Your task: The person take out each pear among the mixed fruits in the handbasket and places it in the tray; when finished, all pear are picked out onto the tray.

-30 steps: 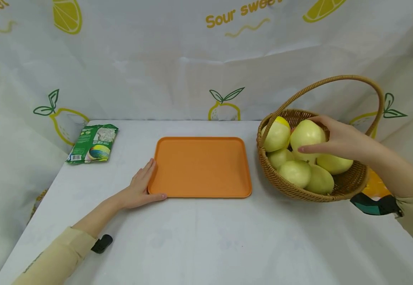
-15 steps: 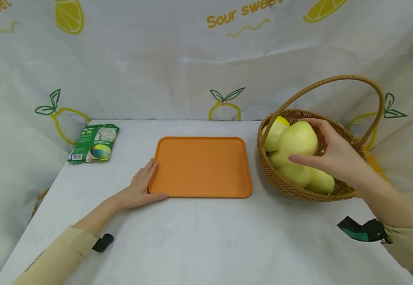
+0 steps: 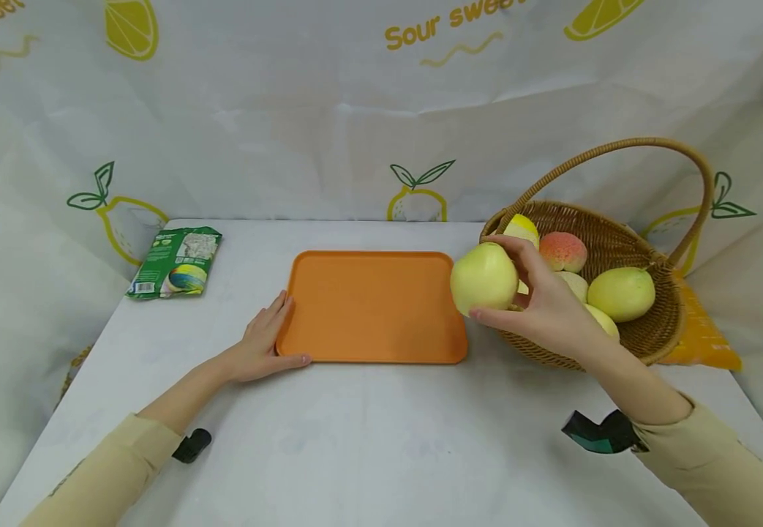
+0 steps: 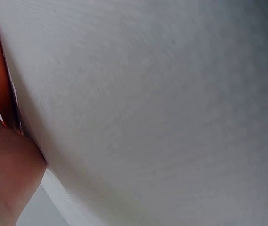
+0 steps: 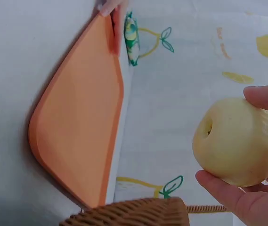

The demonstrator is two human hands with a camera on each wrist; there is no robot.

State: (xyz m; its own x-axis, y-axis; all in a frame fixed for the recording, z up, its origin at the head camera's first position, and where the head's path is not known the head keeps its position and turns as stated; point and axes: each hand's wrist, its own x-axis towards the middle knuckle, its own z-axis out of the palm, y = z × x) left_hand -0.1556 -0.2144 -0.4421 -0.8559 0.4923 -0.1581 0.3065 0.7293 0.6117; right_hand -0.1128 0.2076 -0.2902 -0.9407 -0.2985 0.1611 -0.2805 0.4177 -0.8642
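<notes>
My right hand [image 3: 549,311] grips a pale yellow-green apple [image 3: 483,279], thumb on the near side and fingers over the far side. In the head view the apple is raised between the wicker basket [image 3: 671,329] and the orange tray [image 3: 374,307], overlapping the tray's right edge. The right wrist view shows the hollow at one end of the apple [image 5: 235,141]. My left hand [image 3: 261,348] rests at the tray's near left corner, fingers extended along its left side and thumb along the front edge. Nothing lies on the tray.
Inside the basket are a red-orange peach [image 3: 563,251], an oval yellow-green fruit [image 3: 621,294] and several other pale fruits, partly hidden by my hand. Its tall handle [image 3: 651,143] arches above. A green packet [image 3: 177,262] lies back left; an orange bag [image 3: 707,333] is behind the basket.
My right hand has lifted the apple out of the basket and carried it left toward the tray, uncovering the peach. The left hand stays at the tray's corner.
</notes>
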